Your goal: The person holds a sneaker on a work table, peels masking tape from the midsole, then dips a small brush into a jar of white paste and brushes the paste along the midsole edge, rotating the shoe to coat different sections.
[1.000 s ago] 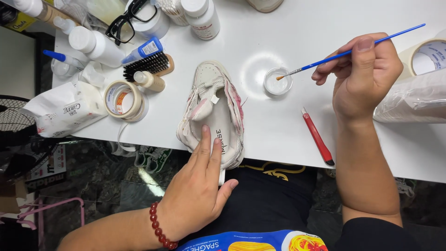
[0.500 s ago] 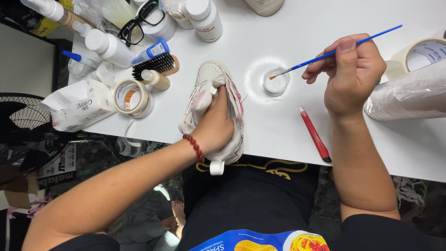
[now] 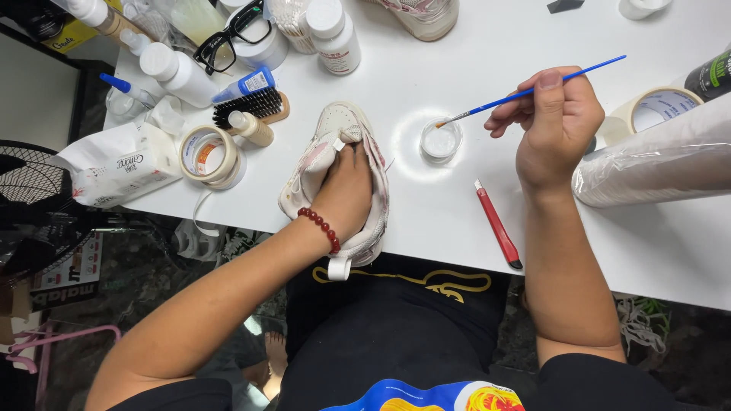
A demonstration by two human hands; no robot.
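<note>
- Sneaker (image 3: 358,129), white with pink marks, lies on the white table (image 3: 457,221) with its heel at the near edge; the left hand (image 3: 346,190) is pushed inside its opening, fingers hidden in the shoe, so their spread cannot be told.
- A red bead bracelet (image 3: 321,225) circles the left wrist, just behind the shoe's collar.
- The right hand (image 3: 552,125) is pinched shut on a thin blue paintbrush (image 3: 533,91), thumb and fingers together around the handle.
- The brush tip points left of that hand and sits over a small clear dish (image 3: 441,140), which stands between the two hands.
- A red-handled knife (image 3: 499,226) lies on the table below the dish, just left of the right forearm.
- Right of the right hand lie a roll of masking tape (image 3: 647,110) and a wrapped roll of clear film (image 3: 655,164).
- Left of the left hand sit another tape roll (image 3: 207,156), a bristle brush (image 3: 251,106), white bottles (image 3: 179,72), black glasses (image 3: 232,30) and a white wipes packet (image 3: 114,164).
</note>
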